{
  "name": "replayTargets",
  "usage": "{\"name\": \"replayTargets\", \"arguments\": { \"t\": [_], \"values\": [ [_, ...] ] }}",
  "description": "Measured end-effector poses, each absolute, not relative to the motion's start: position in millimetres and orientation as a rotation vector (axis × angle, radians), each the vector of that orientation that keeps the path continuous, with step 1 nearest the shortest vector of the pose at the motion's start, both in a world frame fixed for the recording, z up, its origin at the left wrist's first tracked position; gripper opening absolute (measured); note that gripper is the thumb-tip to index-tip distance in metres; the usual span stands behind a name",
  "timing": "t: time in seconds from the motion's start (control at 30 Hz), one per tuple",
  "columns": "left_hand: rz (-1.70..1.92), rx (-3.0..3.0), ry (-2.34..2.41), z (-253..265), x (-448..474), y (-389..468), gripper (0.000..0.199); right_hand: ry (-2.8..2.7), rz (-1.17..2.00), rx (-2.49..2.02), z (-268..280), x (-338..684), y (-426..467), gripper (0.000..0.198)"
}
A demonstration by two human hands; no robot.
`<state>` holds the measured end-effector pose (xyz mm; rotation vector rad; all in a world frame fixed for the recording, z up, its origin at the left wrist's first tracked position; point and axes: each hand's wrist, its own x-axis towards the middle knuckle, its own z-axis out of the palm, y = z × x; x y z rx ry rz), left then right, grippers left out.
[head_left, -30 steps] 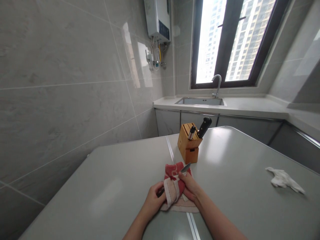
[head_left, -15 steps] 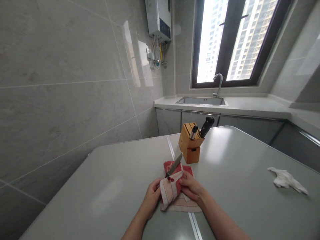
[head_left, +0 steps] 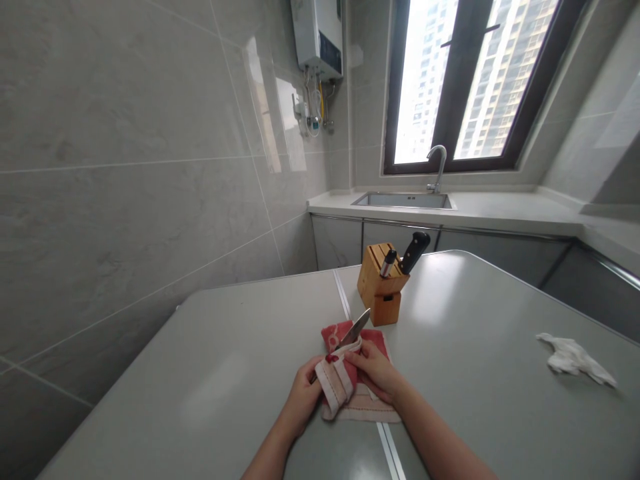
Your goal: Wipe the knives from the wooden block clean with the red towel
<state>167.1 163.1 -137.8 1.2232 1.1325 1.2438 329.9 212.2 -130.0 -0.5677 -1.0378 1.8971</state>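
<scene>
A kitchen knife (head_left: 357, 328) slants up and to the right, its blade tip pointing toward the knife block. My left hand (head_left: 303, 395) is closed round its handle, which is mostly hidden by fingers and cloth. The red and cream towel (head_left: 336, 387) is folded over the lower part of the blade. My right hand (head_left: 376, 371) pinches the towel at the blade's right side. Part of the cloth lies spread on the table beneath both hands.
Just beyond the towel stands a wooden knife block (head_left: 384, 287) holding a black-handled knife (head_left: 415, 253) and another dark-handled tool (head_left: 388, 263). A crumpled white cloth or tissue (head_left: 575, 360) lies on the table (head_left: 225, 373) at right. Behind are a sink (head_left: 400, 201) and faucet (head_left: 440, 167).
The knife has shifted slightly to the right and more of its handle end is covered. My right hand and the towel fold have slid a little left, down toward the handle.
</scene>
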Motion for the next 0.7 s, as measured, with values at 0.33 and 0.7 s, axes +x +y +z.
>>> {"name": "replayTargets", "arguments": {
  "t": [0.33,0.7],
  "values": [
    [1.26,1.535,1.251,-134.7,166.3,161.8,0.029,-1.013,1.878,-0.55,-132.8,330.8,214.1,0.027],
    [1.246,1.478,1.112,-129.9,171.3,162.0,0.037,-1.171,1.77,-0.718,-135.4,332.5,213.8,0.034]
  ]
}}
